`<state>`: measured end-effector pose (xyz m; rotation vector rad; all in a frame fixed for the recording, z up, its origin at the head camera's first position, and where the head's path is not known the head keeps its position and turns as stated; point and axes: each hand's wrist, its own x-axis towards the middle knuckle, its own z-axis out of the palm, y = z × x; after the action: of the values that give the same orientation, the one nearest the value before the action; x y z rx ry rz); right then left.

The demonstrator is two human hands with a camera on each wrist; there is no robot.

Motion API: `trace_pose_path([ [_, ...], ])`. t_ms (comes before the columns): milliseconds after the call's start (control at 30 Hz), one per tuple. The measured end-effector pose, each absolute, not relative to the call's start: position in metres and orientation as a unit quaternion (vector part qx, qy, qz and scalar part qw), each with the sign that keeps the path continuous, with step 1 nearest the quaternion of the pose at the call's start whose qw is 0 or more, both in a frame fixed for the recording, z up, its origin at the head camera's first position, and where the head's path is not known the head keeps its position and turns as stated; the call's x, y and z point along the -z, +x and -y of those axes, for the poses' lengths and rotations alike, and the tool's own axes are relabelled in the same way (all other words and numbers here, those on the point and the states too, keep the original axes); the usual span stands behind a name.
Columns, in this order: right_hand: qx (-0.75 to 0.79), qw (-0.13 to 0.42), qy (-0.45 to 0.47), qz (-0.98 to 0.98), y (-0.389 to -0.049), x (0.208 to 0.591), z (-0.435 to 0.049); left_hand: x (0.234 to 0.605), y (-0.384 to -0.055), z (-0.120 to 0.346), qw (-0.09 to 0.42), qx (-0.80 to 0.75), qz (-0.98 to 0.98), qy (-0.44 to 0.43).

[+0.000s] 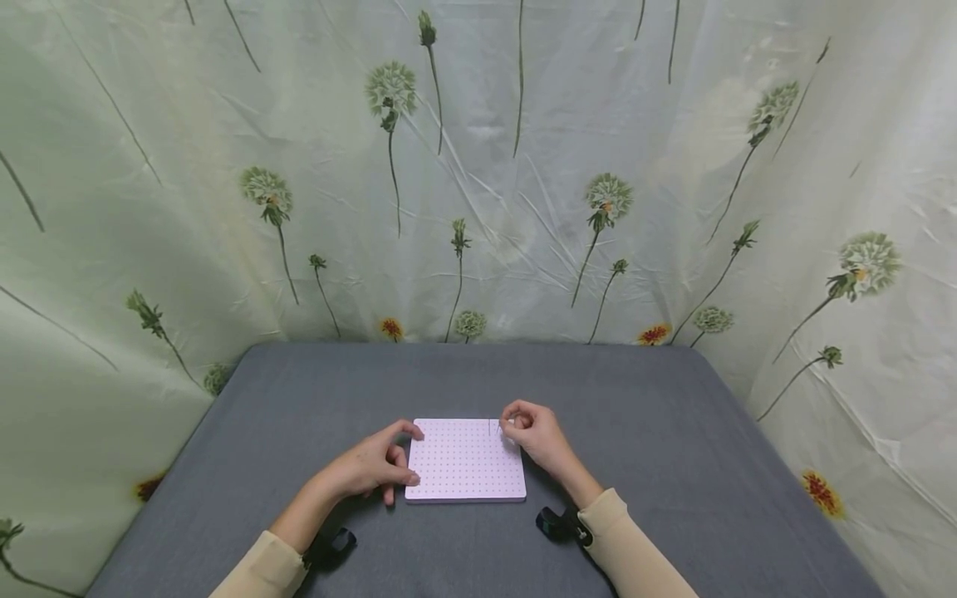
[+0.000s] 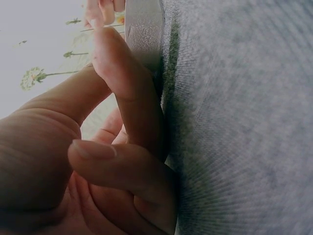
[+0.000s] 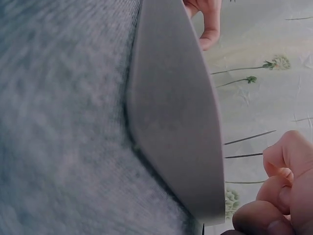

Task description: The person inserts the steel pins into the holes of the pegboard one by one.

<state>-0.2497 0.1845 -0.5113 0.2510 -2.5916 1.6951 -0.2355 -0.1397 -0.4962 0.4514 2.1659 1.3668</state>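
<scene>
A flat white board (image 1: 466, 465) with a grid of small dots or holes lies on the cloth. My left hand (image 1: 374, 463) holds its left edge, thumb over the near corner and index finger over the far one; its other fingers bend below the edge. Over the far right corner, my right hand (image 1: 532, 428) pinches a thin dark pin (image 3: 244, 156) between thumb and index finger, its lower end at the board's surface. A second thin pin (image 1: 489, 427) stands upright just left of it, leaning slightly in the right wrist view.
Grey cloth (image 1: 359, 382) covers the table around the board. A pale curtain (image 1: 508, 224) printed with dandelions hangs behind and at both sides. Dark wrist-worn cameras sit below each hand, the left one (image 1: 335, 548) and the right one (image 1: 562, 526).
</scene>
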Motion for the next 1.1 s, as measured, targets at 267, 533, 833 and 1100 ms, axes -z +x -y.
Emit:
trace_pose_path([
  [267, -0.532, 0.027, 0.093, 0.841, -0.2514, 0.514, -0.184, 0.495, -0.2352, 0.139, 0.268, -0.504, -0.805, 0.164],
  [533, -0.525, 0.022, 0.086, 0.846, -0.249, 0.5113, -0.1831, 0.4947, -0.2347, 0.139, 0.268, -0.501, -0.807, 0.163],
  [833, -0.512, 0.027, 0.09, 0.854, -0.25, 0.5119, -0.1833, 0.4937, -0.2332, 0.1387, 0.263, -0.502, -0.807, 0.165],
  [1100, -0.476, 0.034, 0.103, 0.873, -0.2476, 0.5102, -0.1829, 0.4941, -0.2337, 0.1394, 0.262, -0.502, -0.808, 0.166],
])
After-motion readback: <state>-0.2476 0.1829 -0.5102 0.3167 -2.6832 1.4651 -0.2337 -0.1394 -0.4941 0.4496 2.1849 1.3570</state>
